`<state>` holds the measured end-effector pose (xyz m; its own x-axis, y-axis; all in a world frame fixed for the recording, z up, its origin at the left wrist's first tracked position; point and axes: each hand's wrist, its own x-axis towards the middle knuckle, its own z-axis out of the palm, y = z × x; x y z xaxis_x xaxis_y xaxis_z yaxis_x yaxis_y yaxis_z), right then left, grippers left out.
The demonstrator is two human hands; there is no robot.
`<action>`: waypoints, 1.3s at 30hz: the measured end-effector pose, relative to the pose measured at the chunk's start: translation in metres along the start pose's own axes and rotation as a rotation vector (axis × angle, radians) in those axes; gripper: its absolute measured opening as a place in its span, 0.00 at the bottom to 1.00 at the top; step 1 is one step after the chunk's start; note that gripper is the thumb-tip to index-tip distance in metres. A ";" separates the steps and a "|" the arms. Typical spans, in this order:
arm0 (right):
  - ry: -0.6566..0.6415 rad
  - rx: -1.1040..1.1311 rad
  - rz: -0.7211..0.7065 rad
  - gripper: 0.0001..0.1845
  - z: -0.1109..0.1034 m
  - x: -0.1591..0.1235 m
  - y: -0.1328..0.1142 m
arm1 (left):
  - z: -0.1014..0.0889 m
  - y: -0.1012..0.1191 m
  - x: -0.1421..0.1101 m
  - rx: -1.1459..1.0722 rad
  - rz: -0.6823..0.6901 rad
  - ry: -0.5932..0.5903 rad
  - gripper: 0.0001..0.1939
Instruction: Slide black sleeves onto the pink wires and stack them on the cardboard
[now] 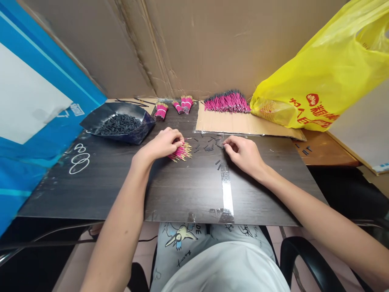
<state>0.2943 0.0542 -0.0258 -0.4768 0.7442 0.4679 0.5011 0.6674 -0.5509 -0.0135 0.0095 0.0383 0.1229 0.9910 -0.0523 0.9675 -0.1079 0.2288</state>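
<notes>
My left hand [168, 142] is closed in a pinch, with a thin pink wire [188, 138] sticking out to the right of the fingertips. Under and beside that hand lies a loose pile of pink wires with gold-coloured ends [182, 152]. My right hand [241, 151] has thumb and forefinger pressed together at a short black tube [221, 146], mostly hidden by the fingertips. Between the two hands, several short black tubes [208, 148] lie scattered on the dark tabletop [182, 190].
A dark open tray [141, 132] full of black tubes stands at the left, near rubber bands [79, 163]. Tied wire bundles [161, 111] sit at the back. Pink wires with black ends [227, 102] rest on cardboard [225, 121], beside a yellow bag [304, 81].
</notes>
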 end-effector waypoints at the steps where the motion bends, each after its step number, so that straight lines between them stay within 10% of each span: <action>1: 0.003 -0.016 -0.028 0.08 0.001 0.000 0.000 | 0.000 0.000 0.000 0.004 -0.005 0.005 0.15; 9: -0.028 -0.101 -0.271 0.14 0.023 0.010 -0.006 | 0.005 -0.004 0.004 0.021 0.017 0.062 0.14; 32: -0.210 -0.355 -0.350 0.08 0.030 0.021 -0.016 | 0.001 0.018 0.000 -0.278 -0.013 0.167 0.16; 39: -0.120 0.078 -0.249 0.04 0.028 0.016 -0.018 | 0.004 0.012 0.006 -0.364 -0.042 0.576 0.11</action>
<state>0.2574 0.0528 -0.0277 -0.6624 0.5455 0.5134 0.3025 0.8218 -0.4829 0.0001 0.0137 0.0372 -0.1480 0.8885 0.4344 0.8204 -0.1350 0.5556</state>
